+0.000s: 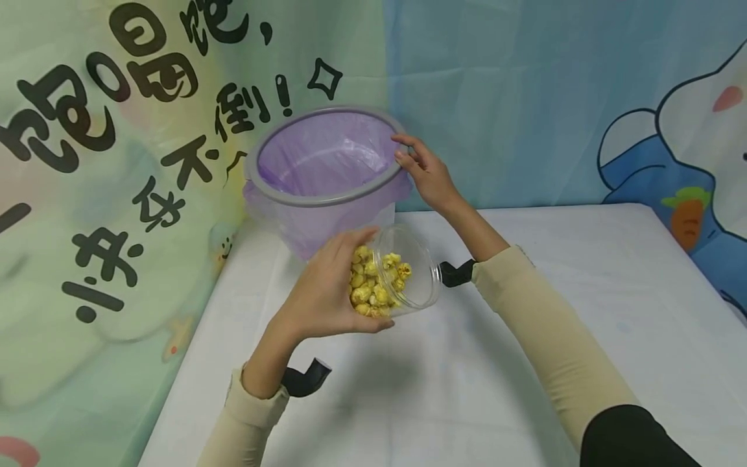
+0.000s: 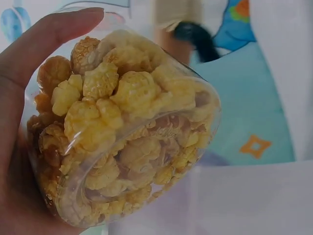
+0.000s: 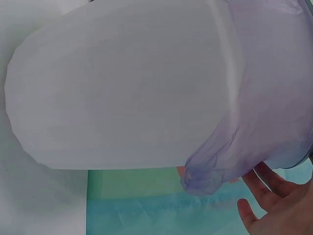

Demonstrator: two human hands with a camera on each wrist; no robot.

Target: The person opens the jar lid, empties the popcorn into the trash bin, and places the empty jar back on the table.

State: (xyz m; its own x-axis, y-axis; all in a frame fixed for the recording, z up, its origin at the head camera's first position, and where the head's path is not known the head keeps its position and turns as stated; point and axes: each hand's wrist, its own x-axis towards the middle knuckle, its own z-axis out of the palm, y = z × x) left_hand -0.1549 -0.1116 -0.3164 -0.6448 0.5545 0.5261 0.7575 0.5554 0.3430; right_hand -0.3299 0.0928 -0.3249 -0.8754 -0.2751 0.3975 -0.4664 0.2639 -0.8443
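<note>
My left hand (image 1: 323, 292) grips a clear plastic jar (image 1: 421, 275) above the table, tipped on its side with its mouth toward the right. Yellow popcorn (image 1: 378, 285) lies in the jar, mostly toward its base; the left wrist view shows the jar's base and the popcorn (image 2: 137, 93) up close. Behind it stands a trash can (image 3: 122, 88) with a white body, a grey rim (image 1: 327, 200) and a purple bag (image 1: 332, 155) lining it. My right hand (image 1: 430, 176) holds the can's rim at the right side, thumb and fingers around it.
A white-covered table (image 1: 554, 292) lies beneath both hands. Printed cloth backdrops (image 1: 502, 117) rise behind and to the left, close to the trash can. Black wrist mounts (image 1: 306, 377) stick out from both sleeves.
</note>
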